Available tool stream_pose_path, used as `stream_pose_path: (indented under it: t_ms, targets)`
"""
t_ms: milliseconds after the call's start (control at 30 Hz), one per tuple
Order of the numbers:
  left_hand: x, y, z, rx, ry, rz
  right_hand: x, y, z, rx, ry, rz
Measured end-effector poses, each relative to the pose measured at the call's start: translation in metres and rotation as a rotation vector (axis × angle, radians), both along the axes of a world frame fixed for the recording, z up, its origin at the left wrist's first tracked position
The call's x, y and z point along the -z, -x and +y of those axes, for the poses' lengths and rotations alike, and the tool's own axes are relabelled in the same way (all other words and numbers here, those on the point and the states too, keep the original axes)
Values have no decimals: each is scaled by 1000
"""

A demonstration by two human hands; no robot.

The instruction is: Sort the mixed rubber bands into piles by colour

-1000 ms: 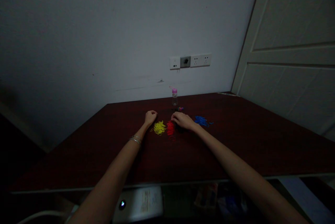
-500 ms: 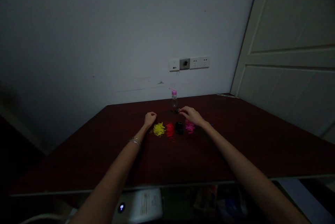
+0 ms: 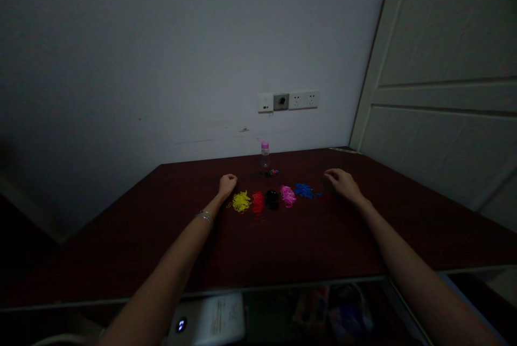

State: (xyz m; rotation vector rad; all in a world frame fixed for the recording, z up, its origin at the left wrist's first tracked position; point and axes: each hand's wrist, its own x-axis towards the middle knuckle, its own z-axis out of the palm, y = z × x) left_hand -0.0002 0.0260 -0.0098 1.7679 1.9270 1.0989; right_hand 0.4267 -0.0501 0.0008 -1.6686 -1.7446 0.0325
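Note:
On the dark red table, my left hand rests with curled fingers beside a pile of yellow bands. Whatever it may hold is hidden. To the right of a pile of blue bands, my right hand has thumb and fingertips brought together. Too little shows to tell what is in that pinch. Between the hands lie red bands, a black pile and pink bands. Behind these is a small multicoloured cluster, close to a clear bottle with a pink cap.
Wall sockets sit above the table, whose back edge meets the wall. A pale panelled door stands at the right. Below the front edge are a white device with a lit display and some dim packages.
My right hand has moved right, away from the small cluster by the bottle, uncovering the blue bands and the pink pile. My left hand stays beside the yellow bands. The view has shifted slightly.

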Motion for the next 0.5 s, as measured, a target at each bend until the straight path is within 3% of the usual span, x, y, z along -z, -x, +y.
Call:
stream_pose_path:
  t_ms: [200,500]
  targets:
    - [-11,-7,12,-22,-12,-10,-1,11,-8,15,67,-90]
    - [-25,-48,31,115,77,68,6,13,-8,14,155,-130]
